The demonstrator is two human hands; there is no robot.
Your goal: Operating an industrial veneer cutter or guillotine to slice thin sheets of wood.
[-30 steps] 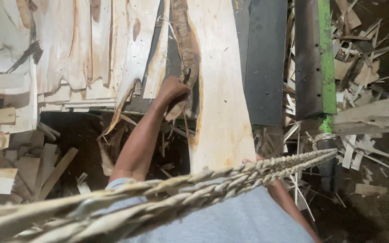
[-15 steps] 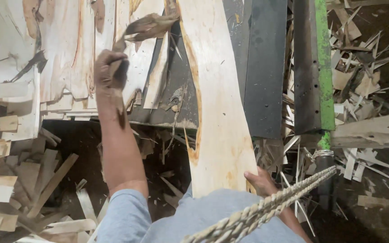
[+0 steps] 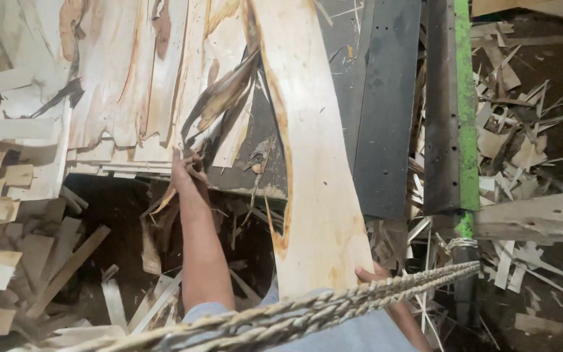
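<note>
1. grips the near end of a dark torn strip [image 3: 219, 104] with the left hand [image 3: 187, 171], fingers closed tight around it.
2. finds that strip running up and far from the hand, lying on the pile of thin wood sheets [image 3: 118, 78] at the far left, just beside the wide pale sheet [image 3: 314, 195].
3. rests the right hand [image 3: 369, 274] on the near right corner of the wide pale sheet; cannot tell if the fingers pinch it or only touch it, with a twisted rope [image 3: 333, 303] crossing in front.
4. shows the wide pale sheet reaching from far to near down the middle, partly over a black metal plate [image 3: 386, 104], with a green bar [image 3: 465, 98] farther right.
5. shows small wood scraps [image 3: 516, 130] on the ground at the right and stacked wood bits [image 3: 1, 215] at the left.
6. looks like the step of pulling the bad dark piece away from the good wood.
7. calls for a slow, even pull toward the near side, so as not to snap the strip or drag the pale sheets along.
</note>
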